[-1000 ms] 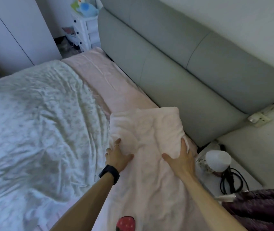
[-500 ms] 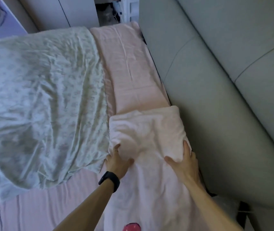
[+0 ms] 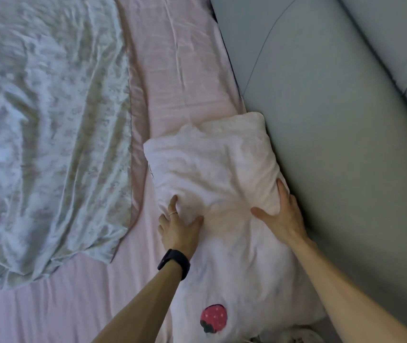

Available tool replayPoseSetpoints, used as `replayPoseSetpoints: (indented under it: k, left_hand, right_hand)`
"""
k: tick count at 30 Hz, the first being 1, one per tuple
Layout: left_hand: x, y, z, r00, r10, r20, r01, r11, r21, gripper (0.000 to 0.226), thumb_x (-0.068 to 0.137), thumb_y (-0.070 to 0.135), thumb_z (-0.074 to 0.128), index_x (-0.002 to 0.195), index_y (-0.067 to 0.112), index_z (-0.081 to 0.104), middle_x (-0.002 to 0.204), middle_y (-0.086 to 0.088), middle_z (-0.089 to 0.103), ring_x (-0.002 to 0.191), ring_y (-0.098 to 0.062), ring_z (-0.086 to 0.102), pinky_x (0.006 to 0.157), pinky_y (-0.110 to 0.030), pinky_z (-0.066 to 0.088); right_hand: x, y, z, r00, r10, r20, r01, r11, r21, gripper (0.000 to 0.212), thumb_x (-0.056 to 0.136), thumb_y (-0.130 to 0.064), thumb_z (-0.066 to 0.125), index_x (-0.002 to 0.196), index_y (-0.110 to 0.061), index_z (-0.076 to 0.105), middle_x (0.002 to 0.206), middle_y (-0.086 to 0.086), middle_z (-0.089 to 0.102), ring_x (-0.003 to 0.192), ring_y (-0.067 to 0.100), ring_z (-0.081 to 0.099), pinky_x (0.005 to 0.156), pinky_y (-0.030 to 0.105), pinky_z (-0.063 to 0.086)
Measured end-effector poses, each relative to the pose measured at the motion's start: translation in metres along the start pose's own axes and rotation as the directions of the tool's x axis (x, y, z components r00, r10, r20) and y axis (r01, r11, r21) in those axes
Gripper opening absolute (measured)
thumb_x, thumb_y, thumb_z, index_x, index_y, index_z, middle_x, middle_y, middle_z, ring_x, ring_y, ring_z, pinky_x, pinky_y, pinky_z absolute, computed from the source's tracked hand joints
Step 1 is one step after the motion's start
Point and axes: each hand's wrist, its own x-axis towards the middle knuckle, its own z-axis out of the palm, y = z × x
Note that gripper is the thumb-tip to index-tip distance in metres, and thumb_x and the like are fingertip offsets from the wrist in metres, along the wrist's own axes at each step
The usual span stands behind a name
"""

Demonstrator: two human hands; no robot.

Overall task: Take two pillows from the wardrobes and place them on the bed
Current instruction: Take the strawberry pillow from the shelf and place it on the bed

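Filling most of the view, the bed [image 3: 172,70] carries a pink sheet with a crumpled floral quilt [image 3: 49,120] pushed to its left half, and a grey padded headboard [image 3: 333,120] runs along the right. Against that headboard lies a pale pink pillow [image 3: 212,164], its far end squared into the corner between sheet and padding; a second stretch of the same soft fabric, bearing a strawberry patch [image 3: 213,318], runs on toward the viewer. Whether this is another pillow or one long one, I cannot tell.

The right hand [image 3: 284,216] lies open, palm down, on the pillow's headboard edge, fingers stretched along the seam. The left hand [image 3: 179,229], with a black wristband [image 3: 174,263] and a thin ring [image 3: 172,214], rests on the quilt-side edge with fingers loosely curled into the fabric; it presses rather than grips.

The step in hand looks like settling the pillow in place. To do it well, press evenly with both palms so the filling spreads flat, nudge the right edge snug along the headboard without bunching the cover, and smooth the wrinkles outward from the middle. Keep the left edge parallel to the quilt's border.
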Motion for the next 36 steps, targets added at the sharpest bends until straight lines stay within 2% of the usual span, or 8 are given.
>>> replayPoseSetpoints:
  k: [5,8,13,19,24,27,31,36]
  left_hand:
    - [0.013,-0.016,0.003,0.999,0.017,0.038,-0.019,0.997,0.076,0.095,0.075,0.066,0.07,0.146,0.062,0.007,0.147,-0.002,0.034,0.125,-0.035,0.049,0.104,-0.048,0.045]
    - [0.012,-0.008,0.004,0.994,0.104,0.027,-0.105,0.993,0.048,0.093,0.078,0.058,0.073,0.144,0.066,0.009,0.13,0.005,0.038,0.117,-0.029,0.055,0.097,-0.047,0.051]
    - [0.014,-0.002,0.006,0.969,0.218,-0.121,-0.222,0.975,-0.027,0.084,0.079,0.049,0.076,0.144,0.064,0.023,0.118,0.015,0.036,0.112,-0.019,0.056,0.095,-0.039,0.052]
    - [0.007,0.018,0.002,0.925,0.296,-0.237,-0.312,0.95,-0.031,0.077,0.08,0.05,0.071,0.144,0.059,0.029,0.137,0.006,0.035,0.124,-0.02,0.049,0.095,-0.029,0.043]
    - [0.015,0.042,-0.008,0.885,0.314,-0.344,-0.33,0.944,0.012,0.075,0.081,0.052,0.07,0.145,0.056,0.031,0.142,0.003,0.037,0.129,-0.023,0.042,0.098,-0.03,0.037]
    - [0.036,0.044,-0.009,0.93,0.282,-0.237,-0.26,0.958,0.119,0.078,0.085,0.055,0.064,0.15,0.055,0.021,0.153,-0.007,0.034,0.129,-0.029,0.039,0.1,-0.036,0.035]
    - [0.066,0.03,-0.012,0.985,-0.015,0.17,-0.025,0.973,0.231,0.087,0.081,0.07,0.051,0.145,0.066,-0.008,0.154,-0.008,0.028,0.133,-0.04,0.038,0.108,-0.052,0.038]
    - [0.059,0.009,-0.007,0.992,0.123,-0.029,-0.097,0.889,0.447,0.088,0.085,0.081,0.035,0.154,0.05,-0.009,0.168,-0.013,0.001,0.152,-0.038,0.01,0.121,-0.056,0.014]
  right_hand:
    - [0.013,0.014,0.016,1.0,0.004,-0.015,-0.004,0.999,0.052,0.11,0.072,-0.063,0.079,0.157,-0.046,0.011,0.146,0.015,0.04,0.138,0.036,0.042,0.113,0.042,0.036]
    - [0.012,0.017,0.017,0.997,-0.022,-0.075,0.027,0.997,0.066,0.105,0.075,-0.056,0.08,0.157,-0.044,0.015,0.142,0.013,0.044,0.134,0.035,0.046,0.109,0.041,0.039]
    - [0.013,0.009,0.014,0.972,-0.137,-0.193,0.159,0.982,0.099,0.098,0.077,-0.048,0.082,0.156,-0.041,0.024,0.132,0.007,0.05,0.126,0.03,0.051,0.103,0.037,0.043]
    - [0.01,-0.013,0.002,0.945,-0.165,-0.281,0.204,0.972,0.116,0.094,0.075,-0.038,0.085,0.155,-0.026,0.038,0.131,0.014,0.053,0.122,0.031,0.054,0.097,0.026,0.037]
    - [0.02,-0.046,-0.011,0.912,-0.214,-0.349,0.259,0.962,0.087,0.088,0.075,-0.034,0.085,0.152,-0.021,0.043,0.126,0.018,0.054,0.116,0.036,0.054,0.097,0.036,0.043]
    - [0.036,-0.049,-0.006,0.953,-0.152,-0.261,0.166,0.986,0.033,0.092,0.079,-0.046,0.08,0.156,-0.031,0.032,0.133,0.019,0.05,0.121,0.039,0.052,0.101,0.044,0.044]
    - [0.049,-0.027,0.011,0.995,-0.001,-0.101,-0.002,0.999,-0.038,0.099,0.08,-0.061,0.072,0.159,-0.041,0.016,0.142,0.02,0.044,0.13,0.042,0.048,0.103,0.044,0.042]
    - [0.031,-0.027,0.029,0.946,-0.024,-0.324,0.002,0.998,-0.069,0.091,0.081,-0.063,0.067,0.157,-0.025,0.034,0.147,0.022,0.045,0.128,0.045,0.05,0.102,0.051,0.043]
